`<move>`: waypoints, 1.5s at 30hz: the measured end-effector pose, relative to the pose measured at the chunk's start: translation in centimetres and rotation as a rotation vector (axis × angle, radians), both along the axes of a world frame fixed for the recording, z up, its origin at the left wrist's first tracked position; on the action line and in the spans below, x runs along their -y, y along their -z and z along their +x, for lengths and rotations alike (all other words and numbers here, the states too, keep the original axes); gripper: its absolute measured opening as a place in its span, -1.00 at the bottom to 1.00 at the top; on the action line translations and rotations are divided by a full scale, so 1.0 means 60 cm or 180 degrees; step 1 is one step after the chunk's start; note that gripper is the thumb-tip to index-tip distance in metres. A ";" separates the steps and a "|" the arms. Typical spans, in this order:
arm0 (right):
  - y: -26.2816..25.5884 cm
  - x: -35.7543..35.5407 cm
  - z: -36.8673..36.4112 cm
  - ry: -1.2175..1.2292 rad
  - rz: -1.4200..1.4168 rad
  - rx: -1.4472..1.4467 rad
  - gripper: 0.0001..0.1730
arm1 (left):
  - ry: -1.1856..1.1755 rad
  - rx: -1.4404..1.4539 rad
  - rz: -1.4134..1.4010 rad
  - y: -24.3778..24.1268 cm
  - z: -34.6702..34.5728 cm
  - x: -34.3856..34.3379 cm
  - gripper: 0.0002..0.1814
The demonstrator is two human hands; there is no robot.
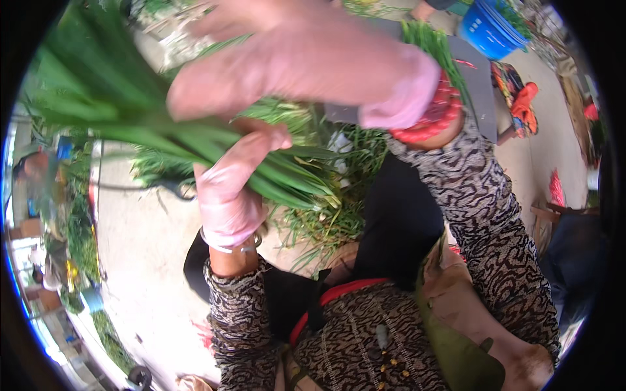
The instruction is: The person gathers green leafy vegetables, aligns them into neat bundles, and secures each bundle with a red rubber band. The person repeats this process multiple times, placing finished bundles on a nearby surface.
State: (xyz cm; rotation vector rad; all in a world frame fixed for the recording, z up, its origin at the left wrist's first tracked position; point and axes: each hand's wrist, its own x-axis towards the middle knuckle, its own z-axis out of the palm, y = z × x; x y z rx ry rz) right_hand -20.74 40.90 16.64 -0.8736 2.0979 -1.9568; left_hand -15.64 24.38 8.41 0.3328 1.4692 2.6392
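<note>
My left hand, in a thin pink glove with a bangle at the wrist, is closed around a bunch of long green leafy stalks. The stalk ends point right and the long leaves fan out to the upper left. My right hand, also in a pink glove and with red bands at the wrist, is blurred above the bunch, its fingers reaching over the leaves. Whether its fingers touch the leaves cannot be told. Loose green leaves lie in a heap on the ground below the bunch.
A dark grey board stands beyond my right wrist with a green bunch on it. Farther off is a blue bucket holding greens. More greens lie left of my hands. Other people are at the far left and by the bucket.
</note>
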 end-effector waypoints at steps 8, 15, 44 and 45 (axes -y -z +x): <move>0.107 0.022 0.163 -0.0479 -0.0717 -0.0411 -0.86 | -0.0926 -0.0152 0.1161 0.003 0.189 0.167 -0.50; 0.140 0.103 0.237 0.0130 0.0767 -0.1750 -0.63 | -0.1038 -0.0187 0.1517 0.033 0.245 0.186 -0.59; 0.138 0.087 0.042 -0.0020 -0.2796 0.1274 -0.45 | -0.2006 -0.0133 0.2465 0.095 0.212 0.302 -0.73; 0.134 0.074 0.043 0.0166 -0.2602 0.1065 -0.39 | -0.2021 -0.0168 0.2482 0.096 0.209 0.307 -0.74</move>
